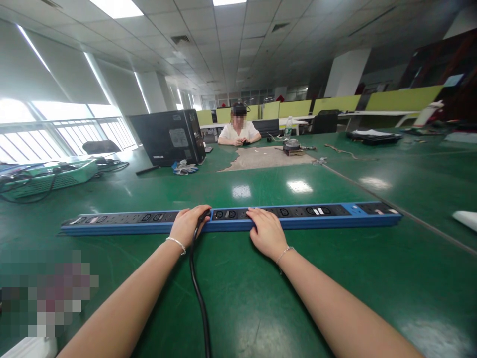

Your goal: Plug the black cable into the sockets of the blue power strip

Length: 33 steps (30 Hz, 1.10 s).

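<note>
A long blue power strip (231, 225) lies crosswise on the green counter (246, 288), its row of black sockets facing up. The left hand (191, 223) is at the strip just left of its middle, thumb and fingers pinching the end of a black cord (200, 298) over the sockets; whether the end sits in a socket is hidden. From there the cord runs down toward the near edge of the view. The right hand (269, 232) lies over the strip a little farther right, fingers together and bent onto its top; I cannot tell whether it grips.

Beyond the strip, a brown sheet (257, 160) lies flat, with a ragged left edge. Left of it are gloves (184, 167) beside a black computer case (164, 136), then a green basket (72, 175) with cables. At the far side, a person (236, 133) in a white top sits with forearms on the counter, near a clear bottle (288, 128).
</note>
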Motion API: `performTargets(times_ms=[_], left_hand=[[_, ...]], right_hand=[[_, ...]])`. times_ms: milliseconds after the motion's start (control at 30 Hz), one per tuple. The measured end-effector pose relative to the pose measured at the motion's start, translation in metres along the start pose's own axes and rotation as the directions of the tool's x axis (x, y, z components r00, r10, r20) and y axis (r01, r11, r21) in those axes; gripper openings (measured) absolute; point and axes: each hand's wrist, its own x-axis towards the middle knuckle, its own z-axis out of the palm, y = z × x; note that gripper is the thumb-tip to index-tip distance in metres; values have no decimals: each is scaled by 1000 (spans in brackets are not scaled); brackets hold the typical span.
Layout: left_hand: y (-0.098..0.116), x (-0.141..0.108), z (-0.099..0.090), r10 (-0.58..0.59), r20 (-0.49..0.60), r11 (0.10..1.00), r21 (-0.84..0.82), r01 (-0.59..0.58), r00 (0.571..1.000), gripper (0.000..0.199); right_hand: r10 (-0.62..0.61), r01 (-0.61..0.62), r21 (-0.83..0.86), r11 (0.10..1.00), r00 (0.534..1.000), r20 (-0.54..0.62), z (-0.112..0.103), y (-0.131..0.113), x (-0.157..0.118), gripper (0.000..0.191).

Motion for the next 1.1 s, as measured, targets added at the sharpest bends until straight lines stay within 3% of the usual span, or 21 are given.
performTargets(times_ms=[267,467,567,667,767,833,900,1000,1100], left_hand=[[10,-6,-3,-45,-28,999,-2,45,999,34],[14,-4,7,-148,-74,976,-173,133,986,28],[9,-1,-1,-270,-187,934,-287,210,945,31],[-10,-2,-15,-363,-301,911,-314,267,882,36],[-46,-12,-25,-383,-289,916,-242,320,878,36],[-72,-23,-26,-473,-288,879,-218,425,832,36],[-94,-31,-25,-526,-250,850,-206,486,813,35],[-112,-38,-24,-491,-204,867,-214,451,847,33],[-117,-38,-25,-420,-166,894,-248,374,892,35]], right_hand=[[0,0,-3,1000,1000,-8,0,-1,0,45],[-26,26,13,1000,1000,-8,-1,2,0,46],[-32,33,17,999,999,-9,0,3,1,47],[-43,43,5,999,999,-9,1,5,1,46],[-50,50,-17,999,999,-8,2,6,1,45],[-56,56,-28,998,998,-6,2,7,1,44],[-61,61,-33,998,998,-5,3,8,1,44],[-62,62,-35,997,998,-5,4,9,1,45],[-63,63,-38,997,998,-3,3,10,2,45]])
